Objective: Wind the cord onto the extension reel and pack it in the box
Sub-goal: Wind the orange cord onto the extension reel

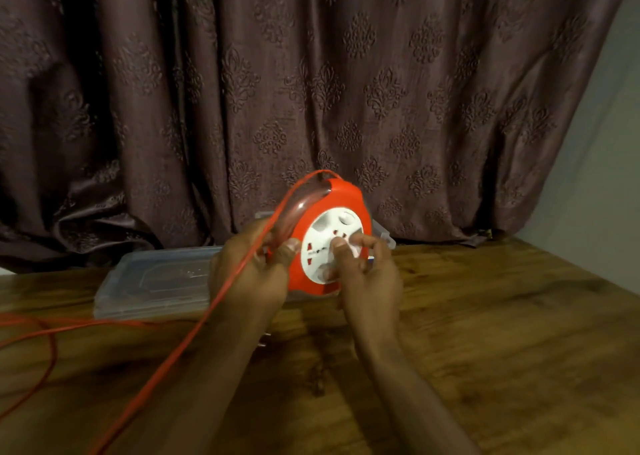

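From the head view, the orange extension reel [325, 236] is held upright above the wooden bench [485, 333], its white socket face [330, 243] turned toward the camera. The left hand [252, 274] grips the reel's left edge, thumb on the front rim and fingers curled behind. The right hand [367, 274] has its fingers [341, 250] bent onto the white face, pinching a small knob there. The orange cord [194, 330] leaves the top of the reel, runs down across the left hand and trails off the lower left, with more of it looped on the bench at the far left. A clear plastic lid [152, 281] lies flat just left of the hands; the clear box [384, 234] shows partly behind the reel. A brown patterned curtain [311, 73] hangs behind.
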